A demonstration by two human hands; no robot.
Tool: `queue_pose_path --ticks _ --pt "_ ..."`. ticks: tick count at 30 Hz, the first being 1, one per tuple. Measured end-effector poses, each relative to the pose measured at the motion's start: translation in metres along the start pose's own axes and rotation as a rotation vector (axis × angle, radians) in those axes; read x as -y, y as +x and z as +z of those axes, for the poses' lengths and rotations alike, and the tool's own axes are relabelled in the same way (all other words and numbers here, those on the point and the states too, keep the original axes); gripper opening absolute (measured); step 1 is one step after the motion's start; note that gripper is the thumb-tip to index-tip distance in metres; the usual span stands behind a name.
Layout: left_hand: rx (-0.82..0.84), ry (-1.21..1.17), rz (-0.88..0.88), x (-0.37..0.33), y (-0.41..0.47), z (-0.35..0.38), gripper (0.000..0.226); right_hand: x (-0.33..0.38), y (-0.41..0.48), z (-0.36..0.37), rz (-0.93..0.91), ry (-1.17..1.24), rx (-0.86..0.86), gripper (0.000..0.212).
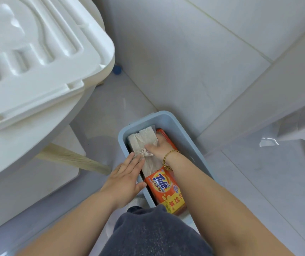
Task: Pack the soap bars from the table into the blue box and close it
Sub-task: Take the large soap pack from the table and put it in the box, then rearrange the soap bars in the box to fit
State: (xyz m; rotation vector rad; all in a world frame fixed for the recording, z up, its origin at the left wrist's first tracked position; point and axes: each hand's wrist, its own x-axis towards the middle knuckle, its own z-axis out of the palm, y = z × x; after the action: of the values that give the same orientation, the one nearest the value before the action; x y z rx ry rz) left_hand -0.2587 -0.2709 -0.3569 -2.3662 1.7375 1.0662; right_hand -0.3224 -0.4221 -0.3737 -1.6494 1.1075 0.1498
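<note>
The blue box stands open on the floor between my arms, with no lid on it. Inside lie pale soap bars in clear crinkled wrap and orange Tide soap bars, one more orange bar at the far right. My left hand rests flat on the box's left rim, fingers spread over the wrapped bars. My right hand, wearing a gold bracelet, is inside the box, pressing on the clear wrap of the pale bars.
A large white plastic bin with a moulded lid fills the upper left. A wooden strip sticks out beneath it. White tiled walls meet behind the box. My knee in grey trousers is at the bottom.
</note>
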Motion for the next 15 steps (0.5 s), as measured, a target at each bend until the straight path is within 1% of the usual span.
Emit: queue_pose_path --ticks 4,9,13,15 --pt "0.012 -0.024 0.011 0.002 0.001 0.001 0.070 -0.008 0.002 0.001 -0.009 0.037 0.030 0.054" --pt "0.011 -0.034 0.023 0.002 0.001 0.000 0.069 -0.008 0.006 0.001 -0.040 -0.118 0.065 0.057" --pt "0.014 -0.014 0.020 0.002 0.002 -0.001 0.068 -0.006 0.003 -0.004 -0.033 -0.112 0.112 0.055" --pt "0.006 -0.013 0.021 0.002 0.002 -0.004 0.067 -0.004 -0.003 -0.013 -0.009 -0.099 0.107 0.055"
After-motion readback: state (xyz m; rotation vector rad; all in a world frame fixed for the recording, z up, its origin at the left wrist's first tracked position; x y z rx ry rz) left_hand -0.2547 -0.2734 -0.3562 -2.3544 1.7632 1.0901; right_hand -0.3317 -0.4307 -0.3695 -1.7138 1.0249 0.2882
